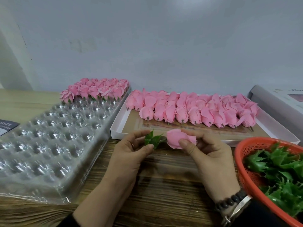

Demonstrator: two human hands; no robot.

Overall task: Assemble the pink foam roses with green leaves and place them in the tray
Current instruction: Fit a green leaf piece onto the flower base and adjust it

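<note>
- Both hands work at the lower centre of the frame: the right hand point(208, 154) has its grip clamped on a pink foam rose point(178, 138), thumb pressed on the petals.
- Left hand point(131, 151) pinches a green leaf piece point(153, 139) between thumb and fingers, just beside the base of the held rose.
- Clear plastic tray point(49, 136) with round cups fills the left side of the wooden surface point(164, 185).
- Finished roses point(96, 90) with green leaves stand in the far rows of that tray, upper left of centre.
- Unfinished rose buds point(196, 110) lie in rows in a white shallow box point(118, 128) behind the hands.
- Orange mesh basket point(242, 161) at lower right holds more green leaves point(282, 171).
- Dark bead bracelet point(229, 202) sits on the right wrist.
</note>
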